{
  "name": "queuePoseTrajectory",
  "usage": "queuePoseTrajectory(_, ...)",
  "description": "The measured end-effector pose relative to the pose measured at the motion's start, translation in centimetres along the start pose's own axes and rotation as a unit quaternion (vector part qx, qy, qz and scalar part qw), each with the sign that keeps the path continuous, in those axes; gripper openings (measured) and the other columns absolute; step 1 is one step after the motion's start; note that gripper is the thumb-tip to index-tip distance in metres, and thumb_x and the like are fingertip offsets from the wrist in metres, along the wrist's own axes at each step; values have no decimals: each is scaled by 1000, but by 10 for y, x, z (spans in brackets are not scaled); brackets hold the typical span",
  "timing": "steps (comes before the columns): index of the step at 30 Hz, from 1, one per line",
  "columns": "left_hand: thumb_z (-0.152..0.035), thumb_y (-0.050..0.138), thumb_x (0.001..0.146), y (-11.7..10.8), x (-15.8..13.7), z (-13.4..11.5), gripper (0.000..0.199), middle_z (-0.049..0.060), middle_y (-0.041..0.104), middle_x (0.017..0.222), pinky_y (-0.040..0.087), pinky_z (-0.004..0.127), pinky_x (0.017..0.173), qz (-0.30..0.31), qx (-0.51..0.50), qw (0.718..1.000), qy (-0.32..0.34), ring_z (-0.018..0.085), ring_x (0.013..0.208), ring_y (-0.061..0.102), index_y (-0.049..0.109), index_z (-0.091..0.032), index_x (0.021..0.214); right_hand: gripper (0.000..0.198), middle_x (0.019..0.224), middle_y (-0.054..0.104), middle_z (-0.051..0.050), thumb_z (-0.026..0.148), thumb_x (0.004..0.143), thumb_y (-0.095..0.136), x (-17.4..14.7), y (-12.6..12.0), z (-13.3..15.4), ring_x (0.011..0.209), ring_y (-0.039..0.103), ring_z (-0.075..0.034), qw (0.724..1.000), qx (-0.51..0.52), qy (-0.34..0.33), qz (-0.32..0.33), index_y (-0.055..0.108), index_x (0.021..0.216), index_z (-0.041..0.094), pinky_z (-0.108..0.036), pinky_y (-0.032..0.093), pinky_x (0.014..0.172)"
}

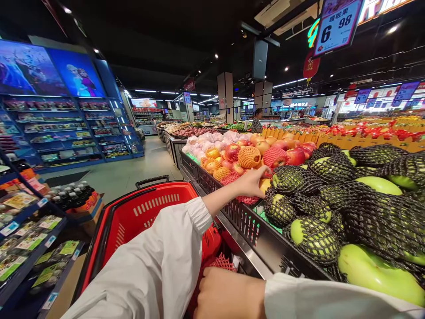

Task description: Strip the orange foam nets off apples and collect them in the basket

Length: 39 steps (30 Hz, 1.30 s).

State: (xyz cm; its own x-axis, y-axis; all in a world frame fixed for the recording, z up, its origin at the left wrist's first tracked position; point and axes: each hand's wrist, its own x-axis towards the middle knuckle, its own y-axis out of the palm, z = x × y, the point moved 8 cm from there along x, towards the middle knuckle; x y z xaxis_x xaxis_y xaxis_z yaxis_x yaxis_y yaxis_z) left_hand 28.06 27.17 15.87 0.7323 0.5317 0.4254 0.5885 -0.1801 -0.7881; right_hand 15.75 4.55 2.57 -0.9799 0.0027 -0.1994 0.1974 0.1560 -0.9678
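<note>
My left hand (252, 182) reaches across the black crate's rim into the fruit display. Its thumb and fingers curl around a yellowish apple (264, 185) at the border between the apples and the green fruit in black nets (288, 178). Red and orange foam nets wrap several neighbouring apples (275, 157). Low in front of me, my right hand (229, 292) is closed, its fingers turned down and out of sight. Right behind it shows a red foam net (224, 262); whether the hand holds it is hidden. A red shopping basket (156, 206) stands to the left, partly behind my left sleeve.
The black slatted crate edge (242, 223) and a metal ledge (252, 254) run along the display. Shelves with packaged goods (36, 248) stand at left, near dark bottles (75, 195). An aisle floor (156, 155) leads back. A person (257, 122) is beyond the display.
</note>
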Motion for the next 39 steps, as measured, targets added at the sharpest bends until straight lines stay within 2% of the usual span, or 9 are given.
queuePoseTrajectory(4, -8, 77, 56, -6, -1, 8, 63, 12, 65, 112, 48, 43, 94, -46, -127, 991, 0, 28, 107, 62, 45, -21, 109, 15, 75, 74, -4, 23, 91, 63, -1, -3, 2, 78, 67, -21, 1000, 2, -5, -5, 75, 83, 19, -34, 39, 60)
queuePoseTrajectory(7, -13, 82, 58, -17, -3, 18, 60, 11, 63, 111, 49, 44, 95, -137, -228, 964, -14, 25, 106, 62, 44, -21, 104, 14, 76, 74, -4, 22, 90, 63, 0, -3, 3, 80, 67, -22, 1000, 4, -12, -7, 75, 85, 19, -34, 39, 61)
queuePoseTrajectory(13, -21, 89, 56, -39, -14, 41, 62, 4, 60, 103, 51, 38, 91, -360, -358, 857, -88, 17, 92, 63, 44, -21, 98, 14, 78, 74, -3, 25, 91, 62, 1, 1, 1, 82, 66, -22, 1000, 10, -8, 2, 75, 88, 20, -35, 38, 62)
queuePoseTrajectory(21, -26, 86, 64, -62, -55, 18, 56, 4, 63, 103, 52, 31, 90, -511, -453, 726, -84, 17, 97, 65, 49, -21, 107, 13, 71, 71, -3, 24, 89, 64, 3, 2, -1, 79, 64, -23, 1000, 4, -14, -25, 74, 83, 19, -35, 38, 63)
queuePoseTrajectory(25, -30, 68, 86, -61, -102, -2, 36, 10, 67, 114, 56, 30, 88, -514, -521, 666, -142, 19, 102, 68, 54, -18, 117, 18, 68, 71, -4, 22, 89, 63, 3, -1, -1, 81, 64, -24, 999, 7, -25, -46, 72, 74, 18, -34, 39, 64)
queuePoseTrajectory(29, -37, 42, 102, -35, -175, -15, 43, 20, 71, 111, 61, 27, 82, -415, -575, 622, -332, 23, 92, 74, 57, -5, 125, 24, 68, 70, -4, 20, 91, 60, 1, -11, 3, 77, 63, -24, 995, 3, -65, -81, 70, 69, 19, -34, 40, 63)
queuePoseTrajectory(32, -36, 47, 101, -18, -245, -23, 46, 21, 73, 109, 62, 25, 79, -369, -580, 596, -416, 23, 91, 75, 56, -1, 130, 22, 67, 70, -3, 20, 91, 61, 4, -18, 11, 79, 62, -23, 988, 2, -107, -107, 70, 71, 20, -34, 43, 65)
queuePoseTrajectory(36, -21, 74, 81, 6, -339, -25, 51, 14, 74, 109, 61, 26, 78, -407, -573, 568, -428, 27, 102, 72, 61, -9, 129, 10, 80, 74, -6, 14, 88, 64, 14, -3, 26, 76, 62, -18, 992, 1, -118, -46, 71, 81, 15, -31, 45, 60)
queuePoseTrajectory(39, -36, 81, 74, 43, -387, -22, 56, 14, 74, 109, 59, 36, 88, -406, -609, 549, -404, 33, 108, 68, 67, -11, 122, 4, 82, 73, -5, 15, 82, 71, 13, 6, 35, 67, 59, -17, 993, 13, -106, -59, 69, 85, 15, -30, 40, 51)
